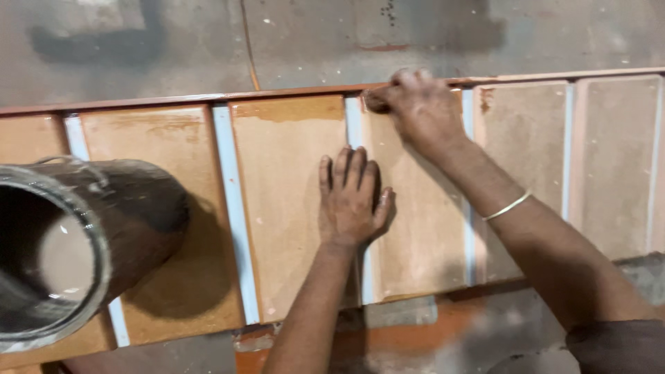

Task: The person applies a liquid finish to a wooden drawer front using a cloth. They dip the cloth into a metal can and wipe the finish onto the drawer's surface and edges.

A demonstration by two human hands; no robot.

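- Across the long brown moulded panel with pale blue ribs point(291, 201), the left hand point(352, 201) lies flat, fingers spread, steadying it.
- Right hand point(415, 107) pinches something small, unclear, at the far edge.
- Dark metal bucket point(83, 242) stands well left.

A grey concrete floor point(173, 48) is being shown above the work, marked by dark smears, a thin crack and small pale flecks. Below the work, more of the floor is being seen, stained with an orange-red patch point(409, 332). Even, soft light is being cast over the whole scene, and only faint shadows are being thrown.
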